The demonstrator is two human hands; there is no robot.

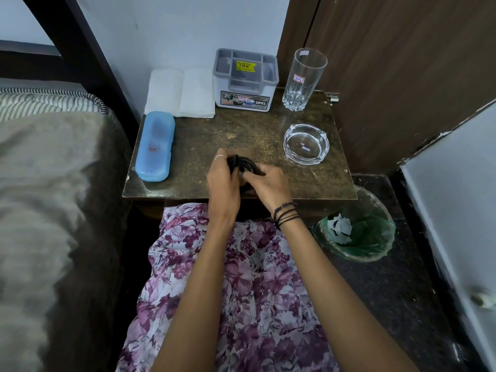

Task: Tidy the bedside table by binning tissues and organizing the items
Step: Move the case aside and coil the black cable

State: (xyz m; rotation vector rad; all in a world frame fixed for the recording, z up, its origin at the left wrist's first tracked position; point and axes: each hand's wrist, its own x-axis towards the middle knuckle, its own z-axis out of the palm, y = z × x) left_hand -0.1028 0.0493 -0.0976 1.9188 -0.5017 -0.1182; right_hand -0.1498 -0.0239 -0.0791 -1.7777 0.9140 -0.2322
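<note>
A coiled black cable (245, 163) sits between both hands over the front middle of the dark bedside table (204, 135). My left hand (222, 181) grips the coil's left side. My right hand (268, 182) closes over its right side, hiding the lower half. A blue glasses case (155, 146) lies along the table's left edge. Folded white tissues (182, 92) rest at the back left. A grey compartment organizer (245, 81) stands at the back middle. On the floor to the right, a green-lined bin (375, 237) holds crumpled white tissue (339, 228).
A tall empty glass (304, 79) stands at the table's back right, with a glass ashtray (306, 143) in front of it. A bed (48, 183) lies close on the left. A brown door (402, 76) and a white panel (456, 197) close off the right.
</note>
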